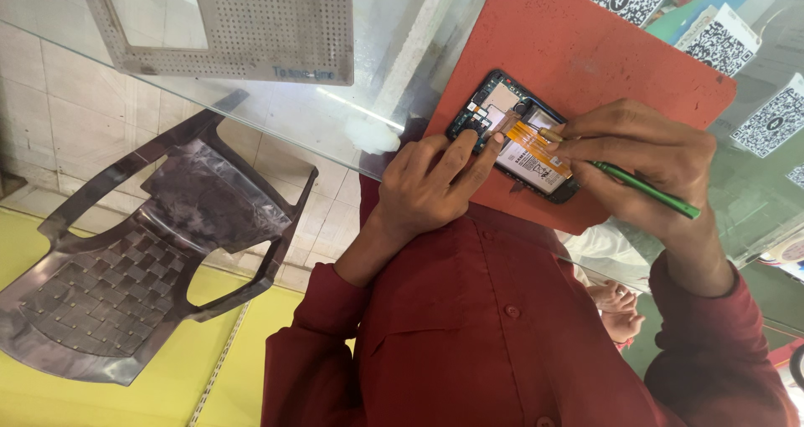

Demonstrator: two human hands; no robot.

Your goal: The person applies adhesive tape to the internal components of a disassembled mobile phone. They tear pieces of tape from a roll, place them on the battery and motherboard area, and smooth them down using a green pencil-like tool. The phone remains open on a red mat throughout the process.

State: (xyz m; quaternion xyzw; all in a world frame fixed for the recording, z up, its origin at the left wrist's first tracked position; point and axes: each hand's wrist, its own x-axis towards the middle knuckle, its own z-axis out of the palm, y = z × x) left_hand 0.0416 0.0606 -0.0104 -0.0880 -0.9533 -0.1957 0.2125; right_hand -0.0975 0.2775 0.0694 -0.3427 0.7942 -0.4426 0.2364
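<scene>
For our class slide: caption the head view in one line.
Two hands, left and right, work a green tool on an opened phone atop a red mat.

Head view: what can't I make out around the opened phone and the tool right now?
- Green tool: tip hidden under right hand fingers.
- Opened phone: its near edge is covered by left hand; board parts too small to tell.
- Red mat: lower edge hidden behind both hands.

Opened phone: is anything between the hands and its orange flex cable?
Nothing visible. The opened phone lies bare on the red mat. The left hand presses its fingers on the phone's edge; the right hand holds the green tool with its tip at the orange flex cable.
</scene>
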